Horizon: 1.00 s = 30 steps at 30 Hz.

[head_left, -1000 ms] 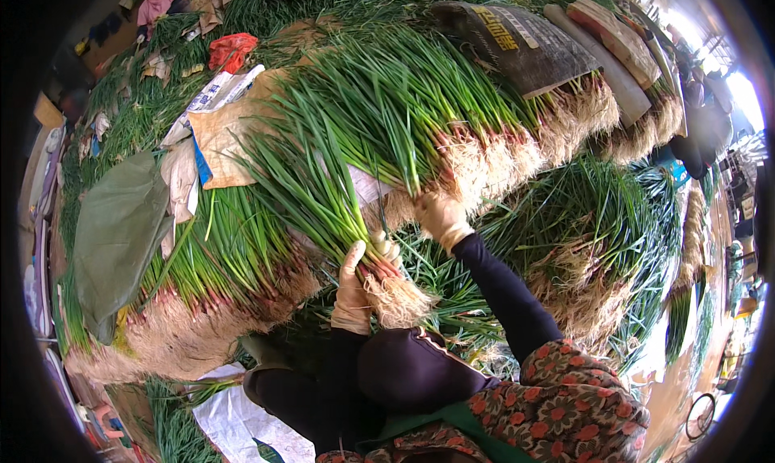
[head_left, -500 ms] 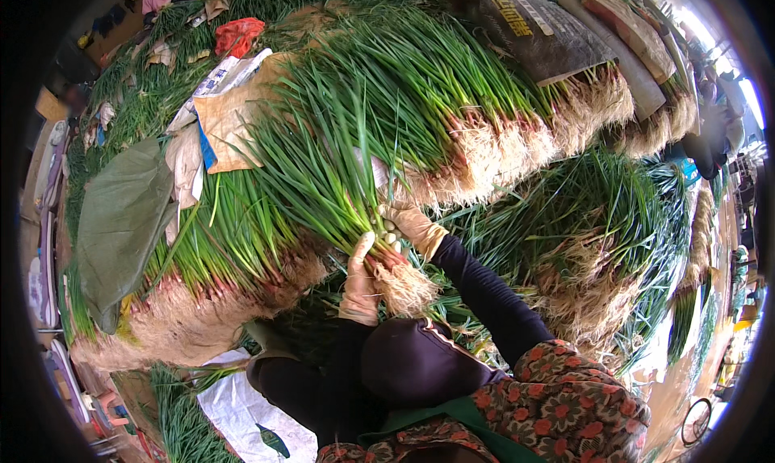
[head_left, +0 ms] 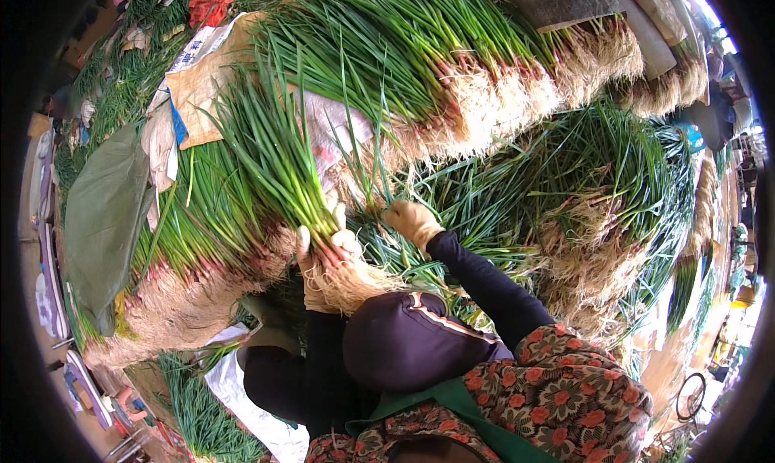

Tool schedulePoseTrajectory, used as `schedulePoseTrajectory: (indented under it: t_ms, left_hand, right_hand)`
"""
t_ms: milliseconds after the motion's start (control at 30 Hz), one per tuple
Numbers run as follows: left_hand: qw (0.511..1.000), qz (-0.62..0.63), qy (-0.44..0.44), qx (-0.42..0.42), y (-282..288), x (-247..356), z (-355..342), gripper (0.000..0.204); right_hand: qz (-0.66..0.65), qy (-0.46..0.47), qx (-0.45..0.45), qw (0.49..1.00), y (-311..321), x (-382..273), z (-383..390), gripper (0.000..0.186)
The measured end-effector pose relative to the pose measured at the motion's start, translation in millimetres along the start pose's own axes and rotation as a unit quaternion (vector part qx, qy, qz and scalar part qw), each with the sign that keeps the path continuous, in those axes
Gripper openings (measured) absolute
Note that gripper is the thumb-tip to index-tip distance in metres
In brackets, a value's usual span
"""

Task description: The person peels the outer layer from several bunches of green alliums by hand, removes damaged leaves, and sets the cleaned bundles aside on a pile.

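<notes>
My left hand (head_left: 311, 273), in a pale glove, is closed round a bunch of green garlic (head_left: 311, 192) just above its roots. The long leaves point up and away, and pale stringy roots (head_left: 343, 284) spread below the fingers. To the right, my gloved right hand (head_left: 413, 223) is closed at the base of a few thin green garlic stalks (head_left: 371, 168), apart from the bunch. Its fingertips are partly hidden by leaves.
Stacked green garlic (head_left: 379, 51) lies beyond my hands, more (head_left: 218, 205) at the left under a dark green cloth (head_left: 109, 221). A loose heap (head_left: 597, 172) is at the right. A pale sack (head_left: 331, 128) lies behind the bunch. A dark cap (head_left: 395, 342) fills the near middle.
My left hand has drawn the bunch left and slightly nearer. My right hand has come away from the bunch and is now at a few separate stalks.
</notes>
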<state>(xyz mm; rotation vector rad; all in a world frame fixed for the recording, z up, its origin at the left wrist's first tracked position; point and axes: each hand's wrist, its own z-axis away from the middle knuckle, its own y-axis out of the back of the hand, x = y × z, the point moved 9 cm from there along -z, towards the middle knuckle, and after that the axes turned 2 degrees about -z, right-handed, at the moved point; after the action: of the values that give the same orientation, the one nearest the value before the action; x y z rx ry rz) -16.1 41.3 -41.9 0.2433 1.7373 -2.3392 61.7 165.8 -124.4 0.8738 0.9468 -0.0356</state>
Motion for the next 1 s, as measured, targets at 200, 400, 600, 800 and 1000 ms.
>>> schedulePoseTrajectory:
  t_ms: [200, 400, 600, 800, 1000]
  left_hand:
    - [0.976, -0.212, -0.036, -0.024, -4.4, 6.4, -10.4, 0.046]
    - [0.958, -0.211, -0.188, 0.049, 2.3, 27.0, -18.0, 0.032]
    - [0.948, -0.259, -0.175, 0.058, -9.7, 6.4, -37.5, 0.031]
    - [0.972, -0.175, -0.156, -0.032, -15.6, 17.3, -28.7, 0.045]
    - [0.957, -0.272, -0.061, -0.08, -23.7, -10.0, -46.6, 0.06]
  right_hand:
    - [-0.131, 0.0, 0.017, 0.991, 17.9, -32.4, -33.9, 0.036]
    - [-0.056, 0.074, 0.235, 0.968, 116.8, -52.0, -41.2, 0.027]
    - [0.081, -0.042, 0.153, 0.984, 107.3, -24.0, -69.0, 0.041]
    - [-0.397, 0.091, 0.081, 0.91, 85.7, -39.8, -30.5, 0.03]
    - [0.103, -0.054, 0.222, 0.968, 166.0, -31.1, -73.7, 0.043]
